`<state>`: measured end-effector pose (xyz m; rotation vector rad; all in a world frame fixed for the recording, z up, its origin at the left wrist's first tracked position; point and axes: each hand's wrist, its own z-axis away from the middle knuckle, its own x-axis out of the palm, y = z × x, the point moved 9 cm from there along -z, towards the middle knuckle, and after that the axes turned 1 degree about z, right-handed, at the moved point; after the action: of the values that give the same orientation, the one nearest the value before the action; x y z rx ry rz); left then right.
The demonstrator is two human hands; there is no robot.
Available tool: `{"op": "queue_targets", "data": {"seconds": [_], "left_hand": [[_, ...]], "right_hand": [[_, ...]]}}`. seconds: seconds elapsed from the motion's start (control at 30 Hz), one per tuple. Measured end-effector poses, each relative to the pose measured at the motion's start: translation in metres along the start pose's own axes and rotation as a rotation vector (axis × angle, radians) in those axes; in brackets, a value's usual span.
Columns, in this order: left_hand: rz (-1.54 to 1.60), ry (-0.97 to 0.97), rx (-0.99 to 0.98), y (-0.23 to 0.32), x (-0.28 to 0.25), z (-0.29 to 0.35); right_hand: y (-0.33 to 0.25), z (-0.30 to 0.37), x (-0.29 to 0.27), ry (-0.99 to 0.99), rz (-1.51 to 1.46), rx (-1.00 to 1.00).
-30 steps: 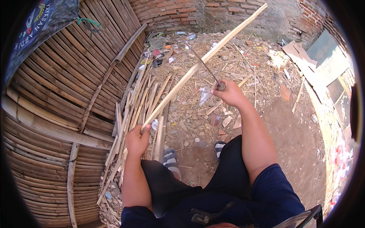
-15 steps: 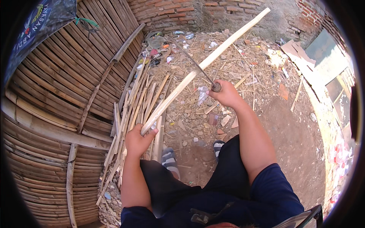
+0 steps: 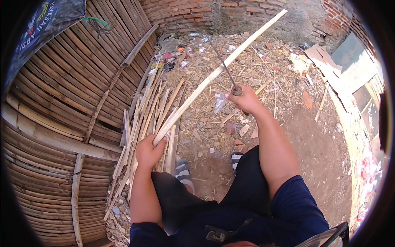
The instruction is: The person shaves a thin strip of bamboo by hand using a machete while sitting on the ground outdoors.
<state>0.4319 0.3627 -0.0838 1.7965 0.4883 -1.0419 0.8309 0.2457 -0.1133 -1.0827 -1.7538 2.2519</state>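
My left hand (image 3: 149, 151) is wrapped round the near end of a long pale bamboo strip (image 3: 201, 85). The strip slants up and away to the right, its far end raised before the brick wall. In my right hand (image 3: 247, 100) is the handle of a long knife (image 3: 219, 54), its thin dark blade seen nearly edge-on. The blade crosses the strip about midway and points away to the far left; whether it bites into the strip I cannot tell.
A pile of split bamboo strips (image 3: 144, 119) lies beside my left arm along a slatted bamboo wall (image 3: 53, 90). Rubble, straw and scraps of litter cover the ground (image 3: 255, 127). A brick wall (image 3: 185, 14) closes the far side, and boards (image 3: 354, 61) lean at the right.
The knife has swung more upright, and its blade now crosses the strip a little farther up. The strip's far end has shifted slightly left and down. Both hands keep their hold.
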Motion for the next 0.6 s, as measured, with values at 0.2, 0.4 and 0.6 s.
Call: {"op": "queue_targets", "data": {"seconds": [0.2,0.4,0.6], "left_hand": [[0.101,-0.085,-0.021,-0.009,0.008,-0.004],[0.176,-0.127,0.013,-0.014,0.007,-0.002],[0.173,-0.149,0.004,-0.001,0.019,-0.004]], "right_hand": [[-0.062,0.052,0.073,-0.367,0.578,-0.399],[-0.015,0.019,-0.031,0.06,0.156,-0.084],[-0.042,0.037,0.033,-0.09,0.395,-0.36]]}}
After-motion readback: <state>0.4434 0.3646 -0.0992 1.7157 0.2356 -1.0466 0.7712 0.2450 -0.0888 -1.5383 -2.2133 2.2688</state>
